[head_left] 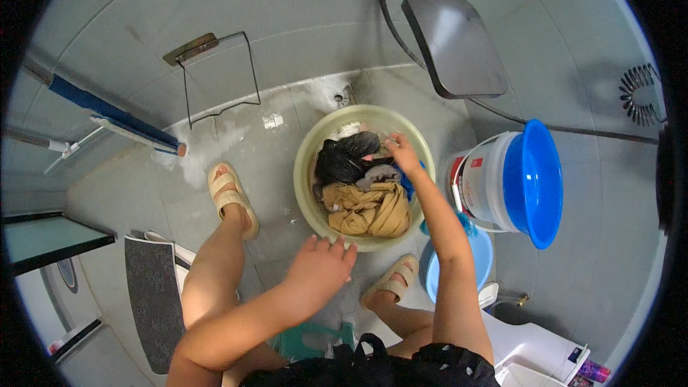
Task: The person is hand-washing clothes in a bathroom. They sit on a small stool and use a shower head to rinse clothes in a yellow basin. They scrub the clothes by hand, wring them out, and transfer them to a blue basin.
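Note:
A pale yellow-green basin [307, 208] stands on the floor in front of me, heaped with wet-looking clothes. Tan clothing [380, 213] lies in its near part, and a black garment [342, 160] is bunched farther back. Between them sits a grey piece of cloth [378, 176], with blue cloth at the right side. Over the basin's far right part, my right hand [403, 153] is closed, its fingers bent against the laundry; what they hold is too small to tell. My left hand [320, 272] is at the near rim, fingers slightly apart and holding nothing.
To the right, a blue basin [534, 183] rests against a white bucket [487, 180]; a light blue basin [481, 254] lies nearer. A dark shower head [457, 46] hangs above. My sandalled feet flank the basin. Foam lies by the floor drain [341, 100]. A green stool [304, 342] is below me.

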